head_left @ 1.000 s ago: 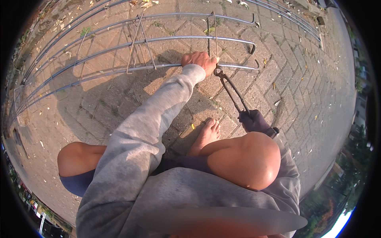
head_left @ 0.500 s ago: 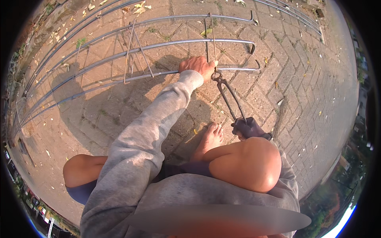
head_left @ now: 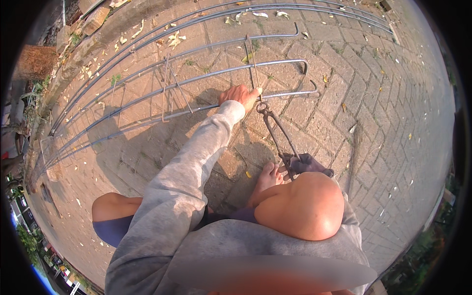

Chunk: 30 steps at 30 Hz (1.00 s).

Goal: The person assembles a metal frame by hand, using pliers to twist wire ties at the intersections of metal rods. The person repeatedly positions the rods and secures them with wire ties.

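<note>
Gripping a grey hooked steel rod (head_left: pixel 290 94) is the left hand (head_left: pixel 236 95); the dark-gloved right hand (head_left: pixel 309 165) grasps brown metal pincers (head_left: pixel 273 132).

The left arm (head_left: pixel 179 162) reaches forward, left fingers (head_left: pixel 230 93) curled; gloved right fingers (head_left: pixel 304 162) bend near the knee (head_left: pixel 314 204).

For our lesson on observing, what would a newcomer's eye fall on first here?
Long metal bars, three with hooked ends, sweep across the top. Above centre, the left hand closes over the nearest bar; beside it, long-handled pincers slant down to the dark-gloved right hand.
</note>
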{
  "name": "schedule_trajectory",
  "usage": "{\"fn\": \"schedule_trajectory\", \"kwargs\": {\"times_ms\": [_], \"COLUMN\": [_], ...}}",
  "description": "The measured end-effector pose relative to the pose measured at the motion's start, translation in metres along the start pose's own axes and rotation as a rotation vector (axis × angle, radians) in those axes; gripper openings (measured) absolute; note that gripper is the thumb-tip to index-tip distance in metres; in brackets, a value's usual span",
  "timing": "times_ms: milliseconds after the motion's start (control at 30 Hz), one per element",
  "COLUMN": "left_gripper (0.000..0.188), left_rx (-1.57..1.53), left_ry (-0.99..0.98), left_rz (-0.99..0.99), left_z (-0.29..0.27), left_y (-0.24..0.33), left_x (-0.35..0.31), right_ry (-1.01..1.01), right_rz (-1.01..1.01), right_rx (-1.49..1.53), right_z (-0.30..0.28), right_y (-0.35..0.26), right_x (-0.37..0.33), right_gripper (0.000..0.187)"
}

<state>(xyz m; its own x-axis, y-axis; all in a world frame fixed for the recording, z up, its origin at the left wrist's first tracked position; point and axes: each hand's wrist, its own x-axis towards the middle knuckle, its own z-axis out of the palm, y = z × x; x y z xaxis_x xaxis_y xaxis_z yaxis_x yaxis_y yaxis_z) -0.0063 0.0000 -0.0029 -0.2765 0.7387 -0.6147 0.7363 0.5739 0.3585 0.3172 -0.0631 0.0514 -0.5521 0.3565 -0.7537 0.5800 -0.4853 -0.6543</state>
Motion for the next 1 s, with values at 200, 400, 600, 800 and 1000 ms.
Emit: {"fn": "schedule_trajectory", "kwargs": {"times_ms": [200,400,600,800,1000], "left_gripper": [0.075,0.077,0.077,0.076,0.075], "left_rx": [-0.015,-0.009,-0.004,0.0,-0.003], "left_ry": [-0.026,0.041,0.023,0.0,-0.019], "left_rz": [-0.044,-0.008,-0.004,0.004,-0.006], "left_z": [-0.003,0.0,0.0,-0.003,-0.006], "left_y": [0.003,0.002,0.001,0.002,0.004], "left_x": [-0.002,-0.002,0.0,-0.005,-0.005], "right_ry": [-0.016,-0.025,-0.115,0.017,-0.003], "right_rz": [-0.334,-0.111,0.048,0.168,0.176], "right_rx": [-0.17,-0.06,0.261,0.284,0.267], "right_z": [0.001,0.002,0.004,0.018,0.019], "right_y": [0.02,0.019,-0.003,-0.028,-0.021], "right_x": [0.006,0.012,0.001,-0.009,-0.007], "right_gripper": [0.016,0.022,0.037,0.039,0.04]}}
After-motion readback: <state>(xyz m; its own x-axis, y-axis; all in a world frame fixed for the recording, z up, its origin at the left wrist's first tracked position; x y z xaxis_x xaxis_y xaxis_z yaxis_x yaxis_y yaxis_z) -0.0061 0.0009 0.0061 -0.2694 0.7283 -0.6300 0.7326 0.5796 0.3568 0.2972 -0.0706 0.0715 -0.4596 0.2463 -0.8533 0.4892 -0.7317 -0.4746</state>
